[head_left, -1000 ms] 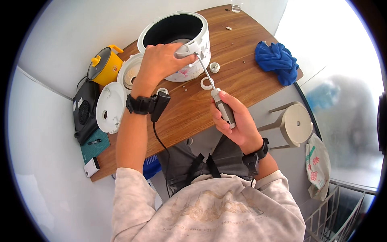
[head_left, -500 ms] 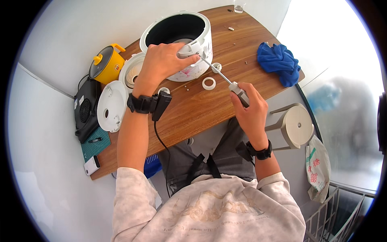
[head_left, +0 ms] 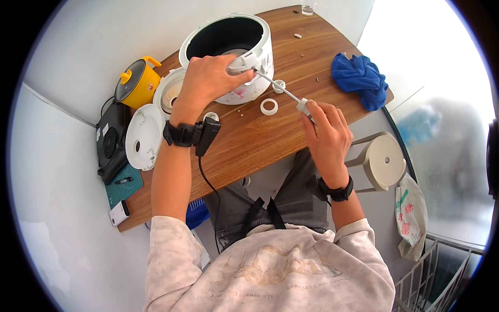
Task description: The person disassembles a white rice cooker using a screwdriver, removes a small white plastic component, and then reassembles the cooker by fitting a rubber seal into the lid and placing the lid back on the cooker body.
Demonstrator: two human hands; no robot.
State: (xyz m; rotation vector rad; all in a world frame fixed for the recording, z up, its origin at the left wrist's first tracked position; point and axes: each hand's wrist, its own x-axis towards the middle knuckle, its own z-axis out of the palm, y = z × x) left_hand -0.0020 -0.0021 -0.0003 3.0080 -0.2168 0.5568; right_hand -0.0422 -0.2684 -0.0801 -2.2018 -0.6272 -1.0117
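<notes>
A white rice cooker body (head_left: pixel 265 54) with a flower print and a dark interior stands near the far edge of the table. My left hand (head_left: pixel 209 78) is closed over its near rim, gripping a white latch-like piece (head_left: pixel 243 63) there, fingers toward the inside. In my right hand (head_left: pixel 331 136) is a screwdriver (head_left: pixel 291 95), fingers wrapped round its pale handle. Its metal shaft slants up and left, and the tip meets the latch-like piece beside my left thumb. Below the shaft lie a white ring (head_left: pixel 262 108) and a small white round part (head_left: pixel 283 84).
Left of the cooker are a white lid part (head_left: pixel 144 117), another round white part (head_left: pixel 162 87), a yellow pot (head_left: pixel 148 92) and a black appliance (head_left: pixel 112 132). A blue cloth (head_left: pixel 358 78) lies at the table's right. A beige stool (head_left: pixel 385 161) stands beyond the table edge.
My right hand has shifted slightly right and turned on the screwdriver handle, now covering more of it. My left hand stays on the cooker rim.
</notes>
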